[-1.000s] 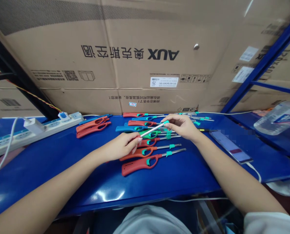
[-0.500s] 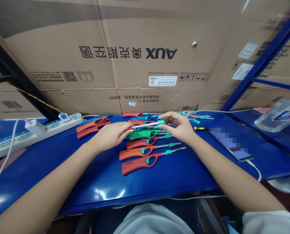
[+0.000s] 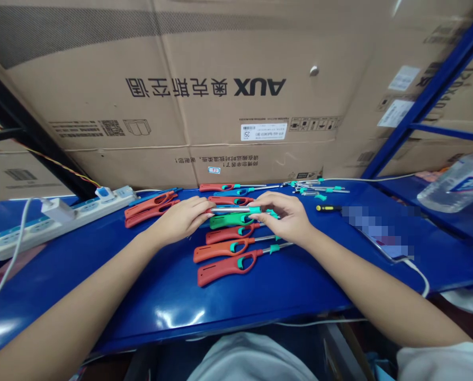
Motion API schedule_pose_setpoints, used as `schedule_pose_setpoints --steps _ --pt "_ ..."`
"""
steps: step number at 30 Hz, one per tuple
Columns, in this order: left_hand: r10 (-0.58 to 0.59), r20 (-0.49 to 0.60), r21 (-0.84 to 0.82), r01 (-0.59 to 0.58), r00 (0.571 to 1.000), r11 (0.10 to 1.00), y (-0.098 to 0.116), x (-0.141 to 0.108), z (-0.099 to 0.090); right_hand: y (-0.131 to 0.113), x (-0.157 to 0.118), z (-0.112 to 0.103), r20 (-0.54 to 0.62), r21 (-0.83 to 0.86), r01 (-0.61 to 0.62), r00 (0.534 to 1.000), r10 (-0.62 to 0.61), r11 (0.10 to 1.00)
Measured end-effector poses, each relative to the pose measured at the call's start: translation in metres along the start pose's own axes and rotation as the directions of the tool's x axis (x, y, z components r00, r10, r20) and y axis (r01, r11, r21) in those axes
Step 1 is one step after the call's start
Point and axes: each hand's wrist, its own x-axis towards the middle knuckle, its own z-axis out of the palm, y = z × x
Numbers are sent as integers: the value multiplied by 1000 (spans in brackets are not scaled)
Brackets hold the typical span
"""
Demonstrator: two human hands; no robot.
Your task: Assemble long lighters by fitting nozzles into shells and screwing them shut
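Observation:
Between my hands a metal tube with a green piece (image 3: 236, 210) lies level above the row of lighters. My left hand (image 3: 184, 219) pinches its left end, where a bit of red shows. The thumb and fingers of my right hand (image 3: 284, 214) close on the green piece at the right end. Beneath and nearer to me lie a green lighter (image 3: 226, 220), an orange lighter (image 3: 220, 250) and several red ones, the nearest red lighter (image 3: 224, 269) at the front. Their metal tips point right, some hidden behind my right hand.
Loose metal tubes with green pieces (image 3: 319, 188) lie at the back, near a yellow screwdriver (image 3: 328, 208) and a phone (image 3: 379, 235). Red handles (image 3: 151, 209) and a power strip (image 3: 65, 222) are on the left of the blue table (image 3: 260, 301). A large carton (image 3: 204, 116) stands behind.
The held tube and its green piece have moved slightly down and left, and now sit more level. My right hand has shifted down and left with them.

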Motion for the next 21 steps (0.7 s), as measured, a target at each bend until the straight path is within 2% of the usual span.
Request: schedule_pose_setpoints --steps 5,9,13,17,21 --pt "-33 26 48 31 999 998 4 -1 -1 0 0 0 -29 88 -76 996 79 993" --pt "-85 51 66 82 995 994 15 -1 -7 -3 3 -2 -71 181 -193 975 209 964" --pt "-94 96 87 85 991 993 25 -1 -15 -3 7 -11 18 228 -350 934 356 909" --pt "-99 116 191 76 988 979 30 -1 -22 2 10 -17 140 236 -460 888 439 856" --pt "-116 140 293 71 983 954 32 -1 -25 8 11 -17 139 204 -536 844 517 819"
